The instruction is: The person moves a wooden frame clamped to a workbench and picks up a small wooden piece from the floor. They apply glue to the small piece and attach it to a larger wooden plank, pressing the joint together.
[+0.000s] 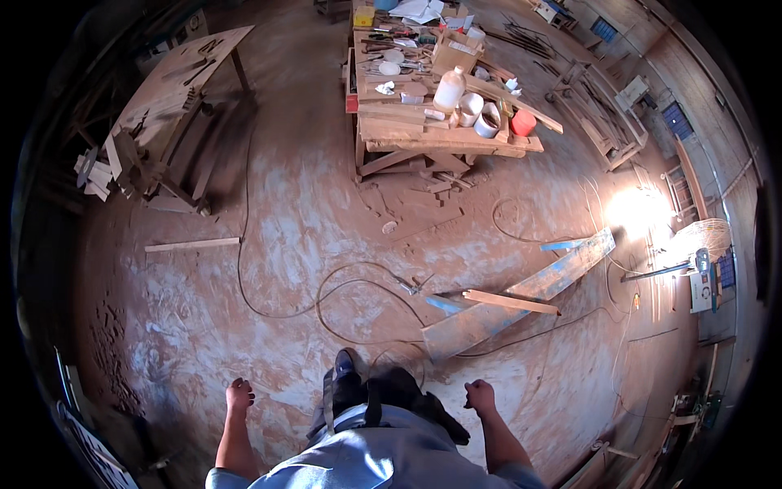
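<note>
My left hand (239, 394) hangs at my left side over the dusty floor (187, 326), its fingers curled in and nothing showing in them. On the other side my right hand (480, 396) is likewise closed, and I see nothing held in it. Neither hand touches anything. Ahead of my right hand lies a long low bench (489, 314) with worn blue paint, set at a slant. A wooden strip (511, 302) rests across it. Left of that bench, a tool with a metal tip (407, 285) lies on the floor beside a looped hose (322, 297).
A workbench (489, 147) full of tools, a jug (450, 90) and tubs stands ahead. At far left is a wooden table (175, 73). A batten (193, 244) lies on the floor. Cords trail toward a bright light (639, 210) and machine (702, 281) at right.
</note>
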A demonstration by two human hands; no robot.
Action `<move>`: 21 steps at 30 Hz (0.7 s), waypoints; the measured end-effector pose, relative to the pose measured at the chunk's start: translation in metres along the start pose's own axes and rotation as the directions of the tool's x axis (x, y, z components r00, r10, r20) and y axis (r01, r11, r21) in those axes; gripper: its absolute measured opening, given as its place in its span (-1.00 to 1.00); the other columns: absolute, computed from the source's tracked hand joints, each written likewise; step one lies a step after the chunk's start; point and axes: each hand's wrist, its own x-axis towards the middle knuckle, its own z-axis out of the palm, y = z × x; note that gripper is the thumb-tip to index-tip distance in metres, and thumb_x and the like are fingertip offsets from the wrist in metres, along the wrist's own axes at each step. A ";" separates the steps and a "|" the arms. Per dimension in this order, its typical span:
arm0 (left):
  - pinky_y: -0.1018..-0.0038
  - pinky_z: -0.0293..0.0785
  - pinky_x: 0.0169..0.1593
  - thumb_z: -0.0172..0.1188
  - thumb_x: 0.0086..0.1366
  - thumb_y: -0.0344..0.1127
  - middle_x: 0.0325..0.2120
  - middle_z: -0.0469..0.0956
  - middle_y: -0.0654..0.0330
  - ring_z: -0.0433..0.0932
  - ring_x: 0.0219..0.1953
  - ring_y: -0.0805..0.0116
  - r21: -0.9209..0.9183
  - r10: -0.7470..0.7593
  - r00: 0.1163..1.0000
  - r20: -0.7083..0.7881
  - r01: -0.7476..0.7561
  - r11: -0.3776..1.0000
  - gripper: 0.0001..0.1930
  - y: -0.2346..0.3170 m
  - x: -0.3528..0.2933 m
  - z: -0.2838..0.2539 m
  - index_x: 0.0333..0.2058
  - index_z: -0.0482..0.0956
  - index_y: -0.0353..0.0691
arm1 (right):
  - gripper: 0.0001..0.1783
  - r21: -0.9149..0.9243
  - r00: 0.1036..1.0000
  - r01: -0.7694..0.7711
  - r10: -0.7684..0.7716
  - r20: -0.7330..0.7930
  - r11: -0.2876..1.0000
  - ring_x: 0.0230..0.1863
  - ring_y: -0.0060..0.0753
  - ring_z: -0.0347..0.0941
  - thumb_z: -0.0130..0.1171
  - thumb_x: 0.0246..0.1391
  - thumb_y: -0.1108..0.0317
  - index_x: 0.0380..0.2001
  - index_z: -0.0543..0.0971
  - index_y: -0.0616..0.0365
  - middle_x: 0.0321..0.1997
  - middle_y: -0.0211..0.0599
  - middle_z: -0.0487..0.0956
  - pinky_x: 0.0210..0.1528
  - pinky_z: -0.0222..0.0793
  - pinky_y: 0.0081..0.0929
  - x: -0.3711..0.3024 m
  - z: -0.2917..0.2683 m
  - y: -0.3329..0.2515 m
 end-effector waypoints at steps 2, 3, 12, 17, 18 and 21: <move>0.51 0.31 -0.63 0.06 0.30 -0.30 -0.44 0.50 0.21 0.45 -0.62 0.43 -0.100 -0.014 0.999 -0.038 0.010 0.995 -0.46 0.017 0.031 -0.020 0.25 0.22 -0.20 | -0.70 -0.043 0.999 -0.031 0.032 0.031 0.999 -0.61 -0.33 0.47 0.16 0.10 0.23 -0.32 0.49 0.32 -0.56 -0.20 0.51 -0.59 0.54 -0.27 0.012 0.014 -0.037; 0.50 0.33 -0.63 0.07 0.31 -0.29 -0.42 0.50 0.21 0.46 -0.61 0.42 -0.112 0.003 0.997 -0.074 -0.011 0.994 -0.45 0.028 0.040 -0.021 0.26 0.21 -0.19 | -0.68 0.015 0.997 -0.071 0.071 0.034 0.997 -0.58 -0.32 0.48 0.15 0.11 0.20 -0.33 0.49 0.31 -0.53 -0.19 0.51 -0.58 0.55 -0.26 0.016 0.020 -0.048; 0.43 0.49 -0.54 0.18 0.23 -0.27 -0.42 0.57 0.08 0.56 -0.55 0.36 0.175 -0.007 0.977 0.214 -0.032 0.984 -0.43 0.102 0.077 0.060 0.19 0.31 -0.34 | -0.64 0.142 0.959 -0.267 0.249 0.137 0.953 -0.46 -0.23 0.51 0.00 0.18 0.14 -0.11 0.49 0.19 -0.32 -0.17 0.53 -0.46 0.53 -0.19 0.107 0.084 -0.135; 0.42 0.49 -0.54 0.16 0.21 -0.33 -0.44 0.55 0.13 0.55 -0.56 0.34 0.375 -0.107 0.965 0.239 0.010 0.927 -0.45 0.211 0.085 0.076 0.18 0.32 -0.34 | -0.68 0.159 0.971 -0.179 0.149 0.186 0.971 -0.49 -0.27 0.52 0.02 0.16 0.22 -0.09 0.48 0.15 -0.31 -0.17 0.55 -0.49 0.53 -0.31 0.188 0.110 -0.220; 0.43 0.48 -0.55 0.15 0.22 -0.34 -0.45 0.55 0.13 0.54 -0.56 0.34 0.378 -0.104 0.965 0.239 0.006 0.926 -0.47 0.234 0.091 0.074 0.17 0.33 -0.33 | -0.69 0.193 0.964 -0.195 0.151 0.221 0.962 -0.49 -0.29 0.52 0.03 0.15 0.23 -0.10 0.48 0.17 -0.32 -0.19 0.55 -0.49 0.54 -0.32 0.201 0.116 -0.251; 0.44 0.47 -0.55 0.10 0.27 -0.32 -0.44 0.55 0.14 0.54 -0.56 0.36 0.290 -0.036 0.982 0.183 -0.019 0.957 -0.54 0.257 0.154 0.064 0.14 0.36 -0.32 | -0.69 0.309 0.965 -0.151 0.073 0.251 0.939 -0.50 -0.34 0.51 0.04 0.15 0.26 -0.11 0.48 0.19 -0.32 -0.21 0.55 -0.47 0.56 -0.36 0.221 0.118 -0.350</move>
